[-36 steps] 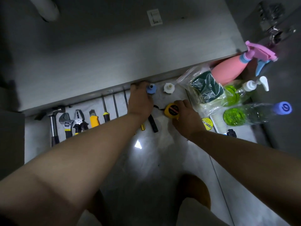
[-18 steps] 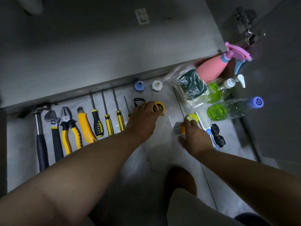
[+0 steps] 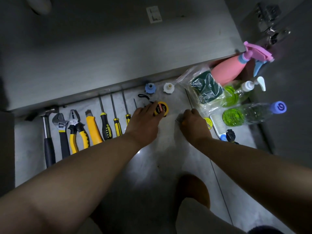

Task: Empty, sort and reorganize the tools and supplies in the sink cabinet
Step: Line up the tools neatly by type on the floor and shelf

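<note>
tape measure (image 3: 161, 108): small yellow round case with a black label, lying flat on the floor in front of the cabinet edge, its black wrist loop trailing toward the blue cap (image 3: 150, 88)
left hand (image 3: 143, 120): palm down just left of the tape measure, fingertips touching its near-left rim; a resting touch, not a closed grip
right hand (image 3: 194, 124): to the right of the tape measure and apart from it, fingers curled over a small, partly hidden bristled item; I cannot tell how firmly it holds
handling: I judge the case rigid, compact and fairly dense, its smooth plastic a little slick
where to hold: pinch across the rim, thumb opposite fingers; avoid lifting by the loop
tool row: hammer (image 3: 48, 135), pliers (image 3: 78, 130) and 3 screwdrivers lie left of the tape measure
</note>
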Demonstrator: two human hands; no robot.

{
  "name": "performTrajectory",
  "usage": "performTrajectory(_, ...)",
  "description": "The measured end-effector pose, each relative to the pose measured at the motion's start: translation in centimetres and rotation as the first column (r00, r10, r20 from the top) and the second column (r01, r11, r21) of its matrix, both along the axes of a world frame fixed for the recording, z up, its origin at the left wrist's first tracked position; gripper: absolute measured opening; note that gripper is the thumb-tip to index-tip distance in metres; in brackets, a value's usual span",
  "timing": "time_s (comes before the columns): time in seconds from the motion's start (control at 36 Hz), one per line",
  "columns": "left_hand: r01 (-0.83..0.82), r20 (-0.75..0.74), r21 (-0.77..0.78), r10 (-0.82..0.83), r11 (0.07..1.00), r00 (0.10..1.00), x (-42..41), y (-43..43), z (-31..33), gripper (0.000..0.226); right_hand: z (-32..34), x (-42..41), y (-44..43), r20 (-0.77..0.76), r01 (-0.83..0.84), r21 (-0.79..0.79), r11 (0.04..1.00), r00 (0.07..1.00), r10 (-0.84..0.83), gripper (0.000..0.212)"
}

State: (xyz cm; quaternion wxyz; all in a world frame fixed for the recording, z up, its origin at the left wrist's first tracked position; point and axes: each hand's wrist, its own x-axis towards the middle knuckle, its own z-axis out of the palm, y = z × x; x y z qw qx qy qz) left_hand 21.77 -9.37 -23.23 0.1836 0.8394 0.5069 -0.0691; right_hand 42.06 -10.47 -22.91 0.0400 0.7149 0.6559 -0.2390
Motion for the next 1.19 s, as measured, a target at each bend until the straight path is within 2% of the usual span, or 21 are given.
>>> performTrajectory(0.22, -0.023, -0.002, -0.018, 0.023, 1.0, 1.0, 0.3, -0.2, 0.3, 0.075, 0.7, -2.0, 2.4, -0.09, -0.04, 0.043, 0.998, 0.995, 0.044, 0.022)
performTrajectory(0.42, -0.048, 0.004, -0.053, 0.049, 0.997, 0.999, 0.5, -0.5, 0.5, 0.074, 0.4, -0.9, 0.2, -0.006, -0.194, 0.044, 0.98, 0.981, 0.195, 0.046)
performTrajectory(0.56, -0.047, -0.006, -0.072, 0.046, 0.996, 0.999, 0.7, -0.8, 0.5, 0.077, -0.1, 0.3, -1.0, -0.051, -0.3, 0.089, 0.95, 0.951, 0.306, 0.058)
performTrajectory(0.83, -0.053, 0.023, -0.079, 0.055, 0.995, 0.998, 1.2, -1.0, -0.1, 0.078, 0.2, -0.8, 0.5, -0.15, -0.276, 0.096, 0.956, 0.946, 0.288, 0.061)
performTrajectory(1.19, -0.037, 0.012, -0.073, 0.038, 0.997, 0.999, 1.3, -0.9, -0.2, 0.078, 0.1, -0.3, 0.6, -0.112, -0.313, 0.059, 0.948, 0.942, 0.318, 0.077)
